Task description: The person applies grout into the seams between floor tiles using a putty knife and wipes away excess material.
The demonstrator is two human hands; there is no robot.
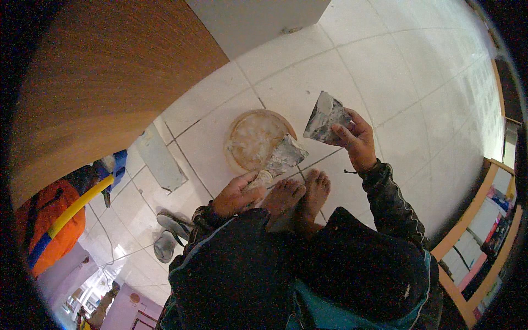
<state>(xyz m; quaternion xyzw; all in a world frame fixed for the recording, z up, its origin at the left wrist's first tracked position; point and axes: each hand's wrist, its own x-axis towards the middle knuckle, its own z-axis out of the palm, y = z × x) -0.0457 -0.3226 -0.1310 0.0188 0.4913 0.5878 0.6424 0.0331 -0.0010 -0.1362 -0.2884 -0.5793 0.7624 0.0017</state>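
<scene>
My left hand (237, 196) is closed round the handle of a putty knife (285, 155). Its broad blade, smeared with grey-white paste, points up and right over the near right rim of a round basin (291, 123). Whitish, watery residue coats the basin's inside. To the right of the basin, my right hand (358, 141) pinches a flat scraper plate (324, 118) between thumb and fingers. Dried and wet paste covers much of this dark plate. The two tools are apart, with the putty knife lower and to the left.
My bare feet (300, 198) stand just below the basin on white floor tiles. A wooden panel (126, 60) rises at upper left. A pale board (159, 157), sandals (170, 236) and an orange bag (69, 220) lie left. Shelves (478, 242) stand at right.
</scene>
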